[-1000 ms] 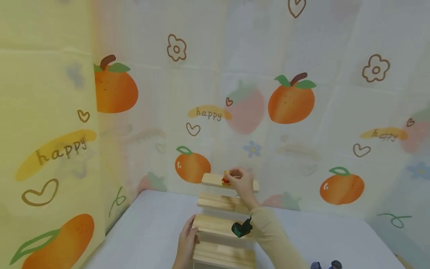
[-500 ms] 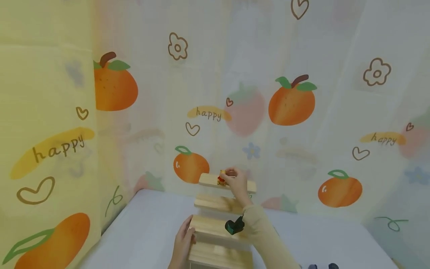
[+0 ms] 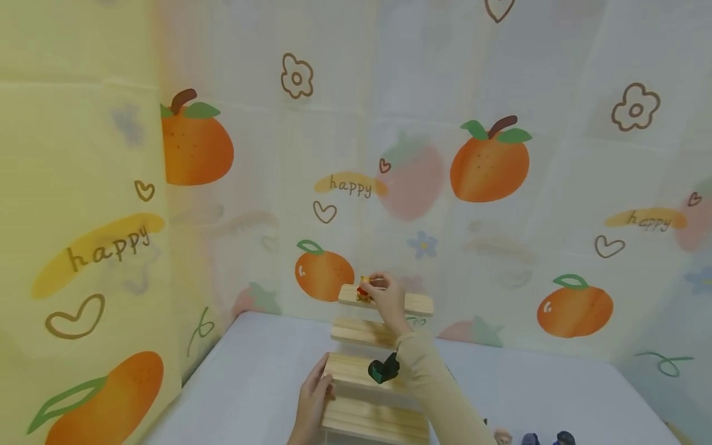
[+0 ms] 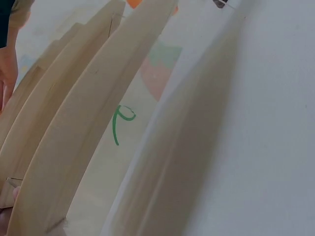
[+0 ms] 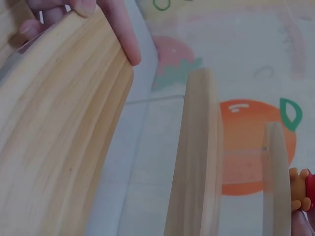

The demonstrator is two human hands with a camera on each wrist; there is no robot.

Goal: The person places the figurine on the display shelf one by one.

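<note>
A stepped wooden display rack [image 3: 347, 369] with several pale boards stands on the white table. On its top board, near the left end, is a small yellow bear figurine [image 3: 362, 289] in a red top. My right hand [image 3: 391, 301] pinches the figurine between thumb and fingers; its feet meet the board in the right wrist view, where the figurine [image 5: 298, 192] shows only partly. My left hand [image 3: 313, 397] grips the left end of a lower board, thumb in front. In the right wrist view, one finger of the left hand [image 5: 120, 29] lies along the board's end.
Several small figures, one of them a dark-topped figure [image 3: 565, 439], stand at the table's front right, cut off by the frame. A fruit-printed curtain [image 3: 411, 111] hangs close behind the rack. A dark green device [image 3: 384, 369] sits at the right wrist, above a lower board.
The right hand has slid the figurine a little leftward along the top board. The left hand keeps its hold on the rack. The head view has shifted slightly.
</note>
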